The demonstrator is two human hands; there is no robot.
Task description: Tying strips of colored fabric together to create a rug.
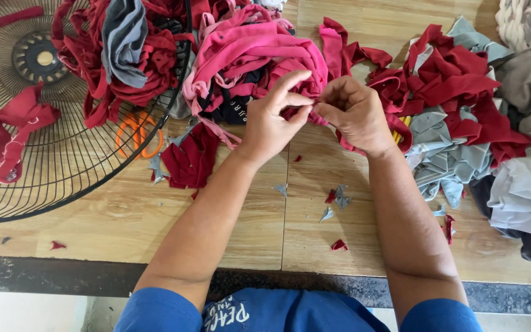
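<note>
A pink fabric strip [305, 114] sits at the upper centre of the frame, pinched between both hands just in front of a bundle of pink cloth [250, 52].

At the far left, a black wire fan guard [62, 166] lies flat on the wooden table [247, 227], with dark red rags [13, 132] draped over its mesh and a larger heap of red and grey scraps [124, 49] piled on its upper right part. Orange-handled scissors [137, 132] show through the wires, under the guard's lower right rim. Just right of that rim a flat dark red piece [192, 160] lies on the table.

The left hand [271, 120] has thumb and forefinger closed on the strip, its other fingers curled loosely above. The right hand [354, 114] meets it fingertip to fingertip, closed into a tight pinch on the same strip.

Small grey and red offcuts [338, 198] are scattered on the boards between the forearms. To the right, a pile of red and pale grey cloth [450, 104] spreads toward the frame's right edge, beside folded grey and white garments [527, 184].
</note>
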